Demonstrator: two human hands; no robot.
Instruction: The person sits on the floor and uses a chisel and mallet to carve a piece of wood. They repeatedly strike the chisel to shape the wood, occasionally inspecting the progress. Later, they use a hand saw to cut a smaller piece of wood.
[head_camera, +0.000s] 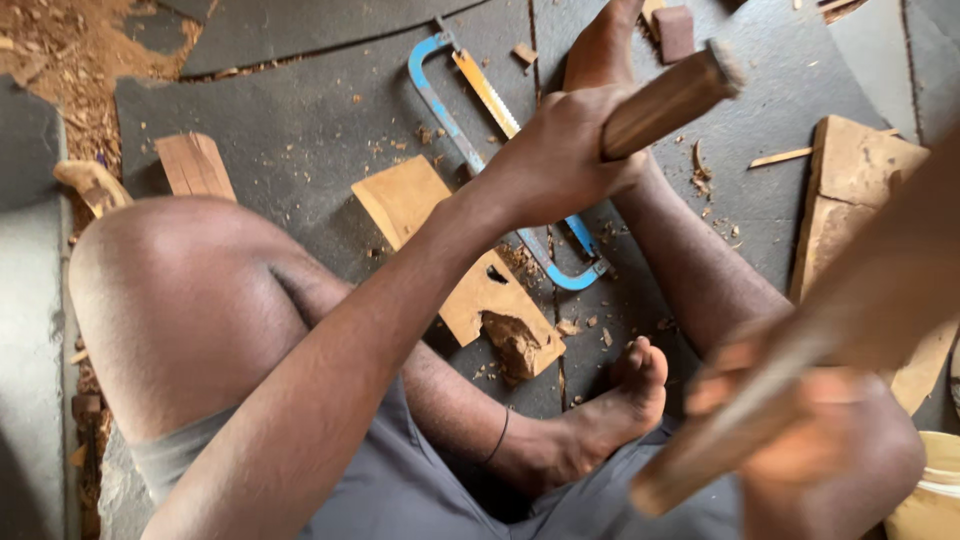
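wooden handle: (668, 100) brown round stick, in my left fist, raised above the floor, butt end pointing up right
left hand fingers: (575, 175) curled tight round the wooden handle, pressed together, full wrap
left hand: (560, 150) arm stretched out across my lap, over the hacksaw
right hand fingers: (735, 375) closed on a long wooden piece, blurred, exact grip I cannot tell
right hand: (810, 440) low right, close to the camera, blurred
long wooden piece: (850, 310) pale brown, runs diagonally from my right hand up to the right edge, blurred
hacksaw: (490, 150) blue frame, yellow-orange blade, flat on the floor under my left hand
wood plank: (420, 205) light board on the floor between my legs, rough chipped hollow at its near end
my foot: (620, 405) bare, just beside the plank's near end
wood blocks: (850, 190) stacked at right on the floor
floor mat: (300, 110) dark grey, scattered with wood chips
yellow bucket: (930, 490) bottom right corner, partly seen
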